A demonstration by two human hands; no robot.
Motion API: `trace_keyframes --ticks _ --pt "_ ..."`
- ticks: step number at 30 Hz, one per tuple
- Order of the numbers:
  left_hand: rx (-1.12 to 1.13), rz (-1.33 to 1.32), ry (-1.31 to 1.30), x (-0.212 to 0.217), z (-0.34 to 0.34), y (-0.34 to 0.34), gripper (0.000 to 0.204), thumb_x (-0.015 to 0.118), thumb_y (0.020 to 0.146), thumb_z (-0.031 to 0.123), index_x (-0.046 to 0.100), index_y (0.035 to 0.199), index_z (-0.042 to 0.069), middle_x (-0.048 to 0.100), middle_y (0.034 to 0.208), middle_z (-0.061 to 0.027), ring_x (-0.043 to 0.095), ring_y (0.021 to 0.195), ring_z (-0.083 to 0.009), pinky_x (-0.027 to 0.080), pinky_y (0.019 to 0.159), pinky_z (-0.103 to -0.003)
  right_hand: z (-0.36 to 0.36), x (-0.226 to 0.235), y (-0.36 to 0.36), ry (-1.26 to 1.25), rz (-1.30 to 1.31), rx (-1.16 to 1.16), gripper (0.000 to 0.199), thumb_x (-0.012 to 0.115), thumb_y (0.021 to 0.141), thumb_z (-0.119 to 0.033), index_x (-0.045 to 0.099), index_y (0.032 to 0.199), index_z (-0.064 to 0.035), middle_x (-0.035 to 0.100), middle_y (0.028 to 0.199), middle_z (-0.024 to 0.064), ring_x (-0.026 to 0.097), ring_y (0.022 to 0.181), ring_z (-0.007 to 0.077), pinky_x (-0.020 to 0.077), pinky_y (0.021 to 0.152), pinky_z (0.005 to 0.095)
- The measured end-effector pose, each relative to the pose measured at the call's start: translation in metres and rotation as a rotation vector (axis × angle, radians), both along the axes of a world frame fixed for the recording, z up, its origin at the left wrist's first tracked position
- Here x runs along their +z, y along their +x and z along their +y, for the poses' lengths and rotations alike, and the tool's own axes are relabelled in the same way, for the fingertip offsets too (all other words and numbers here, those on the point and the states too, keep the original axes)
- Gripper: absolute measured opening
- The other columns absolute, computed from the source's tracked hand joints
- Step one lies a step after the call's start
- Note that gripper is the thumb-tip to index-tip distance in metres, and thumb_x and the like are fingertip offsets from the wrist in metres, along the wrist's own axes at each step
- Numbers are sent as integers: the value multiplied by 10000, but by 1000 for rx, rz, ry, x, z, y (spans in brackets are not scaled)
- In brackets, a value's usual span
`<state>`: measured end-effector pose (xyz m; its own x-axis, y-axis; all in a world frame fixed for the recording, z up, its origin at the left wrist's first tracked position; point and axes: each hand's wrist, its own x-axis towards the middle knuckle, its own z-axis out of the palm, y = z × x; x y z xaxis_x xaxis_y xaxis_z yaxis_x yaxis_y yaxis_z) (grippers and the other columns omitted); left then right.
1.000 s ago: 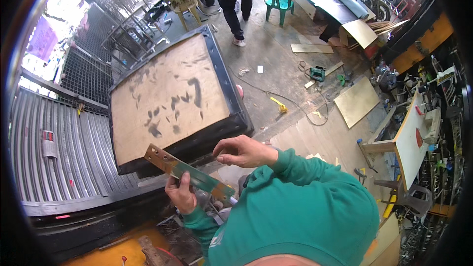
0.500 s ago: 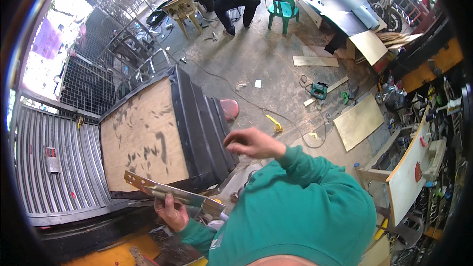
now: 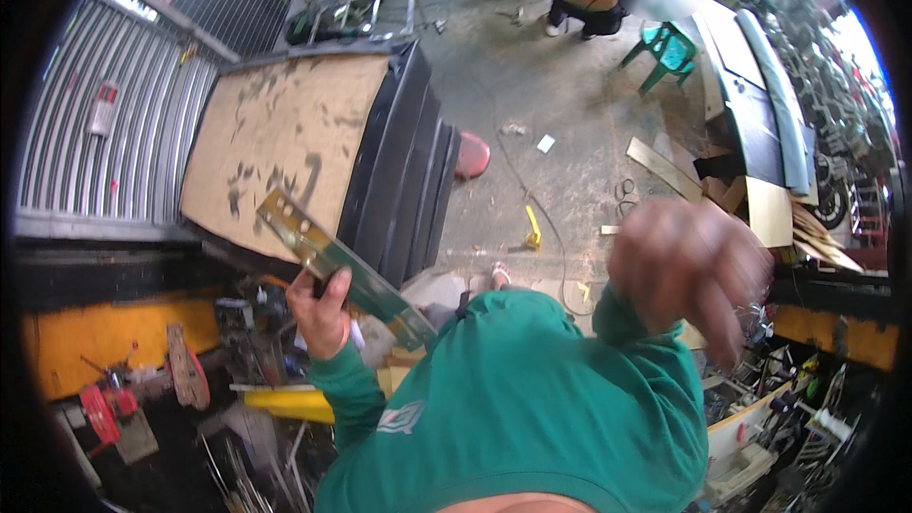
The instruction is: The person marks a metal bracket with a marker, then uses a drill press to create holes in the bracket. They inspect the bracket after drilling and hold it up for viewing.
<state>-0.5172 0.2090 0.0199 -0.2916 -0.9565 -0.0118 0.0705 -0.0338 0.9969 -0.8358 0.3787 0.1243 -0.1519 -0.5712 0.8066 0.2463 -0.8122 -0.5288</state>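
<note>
Metal is gleaming along the bar point(image 3: 370, 290), which our left hand point(image 3: 321, 313) is gripping near its middle, thumb across the face; holes are piercing the far end. Seen from above, the bar is slanting across the near edge of the box point(image 3: 404, 161), its near end pointing at our shirt point(image 3: 513, 399), and whether it is touching either we cannot tell. With one hand bearing it, we are risking a tilt or slip, since the surface is looking smooth and the length may be levering against a single grip; a hard edge could then be scuffing the panel point(image 3: 294, 114) or snagging our shirt. Our right hand point(image 3: 689, 271) is hanging raised, well apart from the bar, too blurred for us to tell whether it is holding anything. The panel is showing dark smudges on pale brown, the box's black sides are stepping down in ridges, and the shutter point(image 3: 133, 123) is lying in ribbed grey slats
</note>
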Motion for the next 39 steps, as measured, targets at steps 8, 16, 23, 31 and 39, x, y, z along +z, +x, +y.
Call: trace_keyframes --ticks 8,16,23,31,39 --pt "-31 25 65 -6 24 -6 169 723 849 16 720 1013 -21 711 881 -14 623 766 -71 505 724 -227 -64 62 27 -210 412 895 226 692 905 -335 723 1003 -133 678 780 76 633 642 239 492 592 422" --pt "-35 30 144 1 47 -6 190 749 845 31 724 1028 -13 724 869 -27 641 778 -55 531 714 -215 -78 -43 76 469 29 -88 175 579 962 -140 637 1078 -23 600 841 60 588 661 149 492 586 304" --pt "-161 4 158 -13 59 -16 170 753 864 39 721 1017 -28 734 880 -60 655 782 -67 544 707 -222 -84 -133 102 1069 -16 242 211 671 926 -118 642 1095 5 665 902 44 608 696 100 510 620 238" --pt "-243 -30 251 -30 67 -25 197 725 875 27 710 1064 -27 739 939 -83 666 856 -96 538 770 -249 -72 -138 100 1173 102 119 186 719 928 -171 619 872 -24 626 734 -9 570 617 54 462 557 209" --pt "-258 -40 251 -25 70 -28 194 706 887 25 715 1074 -24 741 967 -81 666 887 -110 533 812 -266 -69 -139 97 1198 60 155 196 722 927 -177 613 868 -26 624 728 -2 564 597 58 451 535 214"
